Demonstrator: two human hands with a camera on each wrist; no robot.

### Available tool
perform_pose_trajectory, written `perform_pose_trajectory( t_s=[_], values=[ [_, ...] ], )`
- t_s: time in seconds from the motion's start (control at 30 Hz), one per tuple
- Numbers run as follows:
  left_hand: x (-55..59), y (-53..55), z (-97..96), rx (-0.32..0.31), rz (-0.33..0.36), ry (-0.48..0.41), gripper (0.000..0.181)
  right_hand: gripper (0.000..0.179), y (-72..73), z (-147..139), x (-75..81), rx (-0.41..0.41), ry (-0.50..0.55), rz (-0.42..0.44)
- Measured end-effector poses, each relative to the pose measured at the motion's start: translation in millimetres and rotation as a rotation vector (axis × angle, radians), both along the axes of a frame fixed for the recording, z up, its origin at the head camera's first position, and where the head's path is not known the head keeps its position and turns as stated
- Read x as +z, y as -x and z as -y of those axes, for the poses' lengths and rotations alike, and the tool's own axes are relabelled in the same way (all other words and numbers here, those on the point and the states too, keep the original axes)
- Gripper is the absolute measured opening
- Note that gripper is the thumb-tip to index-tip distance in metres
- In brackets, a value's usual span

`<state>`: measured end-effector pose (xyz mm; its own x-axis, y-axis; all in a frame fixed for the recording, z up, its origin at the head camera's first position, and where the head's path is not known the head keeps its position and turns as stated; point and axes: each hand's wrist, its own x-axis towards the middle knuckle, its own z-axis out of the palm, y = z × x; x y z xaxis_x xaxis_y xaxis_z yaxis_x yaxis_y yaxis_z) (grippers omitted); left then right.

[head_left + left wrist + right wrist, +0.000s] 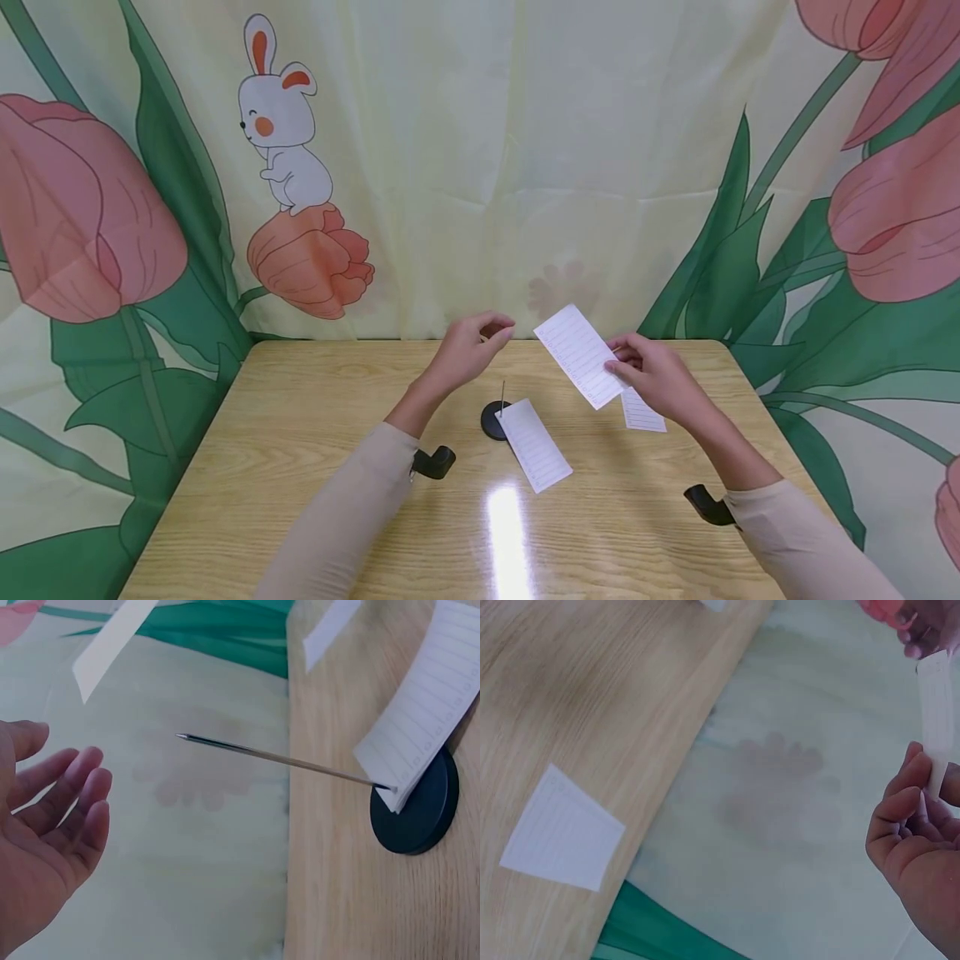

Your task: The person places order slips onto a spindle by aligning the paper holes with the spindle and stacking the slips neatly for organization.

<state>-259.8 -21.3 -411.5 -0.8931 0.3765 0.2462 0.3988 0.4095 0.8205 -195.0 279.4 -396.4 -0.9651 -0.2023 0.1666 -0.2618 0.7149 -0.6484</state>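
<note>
Between thumb and fingers my right hand [651, 375] pinches a lined paper slip [579, 357] by its lower right edge, raised above the table. My left hand [474, 343] hovers to the left of that slip, fingers loosely bent and holding nothing; the left wrist view shows its palm and relaxed fingers. Below stands a bill spike with a round black base [492, 422] and a thin upright metal rod [277, 759]. Lined paper [535, 446] is pierced on the rod near one corner and lies down over the base onto the table.
Another lined slip [643, 412] lies on the wooden table [315, 450], partly behind my right hand in the head view. A curtain [450, 167] printed with tulips and a rabbit hangs along the table's far edge. Dark wrist mounts [435, 462] stick out from both sleeves.
</note>
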Motion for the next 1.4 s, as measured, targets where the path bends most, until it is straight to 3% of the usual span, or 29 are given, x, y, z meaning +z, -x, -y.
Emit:
perform_pose_trajectory(
  t_s=[0.47,0.7,1.4],
  values=[
    [1.5,-2.1,-14.9,0.01,0.083,-0.065,0.018,0.025,-3.8,20.3,-4.6,0.048,0.058,0.034],
    [-0.1,-1.9,-13.1,-0.006,0.118,-0.089,0.013,0.024,-4.3,27.5,-7.4,0.046,0.074,0.043],
    [-11.9,-5.9,1.7,-0.061,0.17,-0.025,0.011,0.024,-13.0,36.7,-35.0,0.036,0.13,0.103]
  ],
)
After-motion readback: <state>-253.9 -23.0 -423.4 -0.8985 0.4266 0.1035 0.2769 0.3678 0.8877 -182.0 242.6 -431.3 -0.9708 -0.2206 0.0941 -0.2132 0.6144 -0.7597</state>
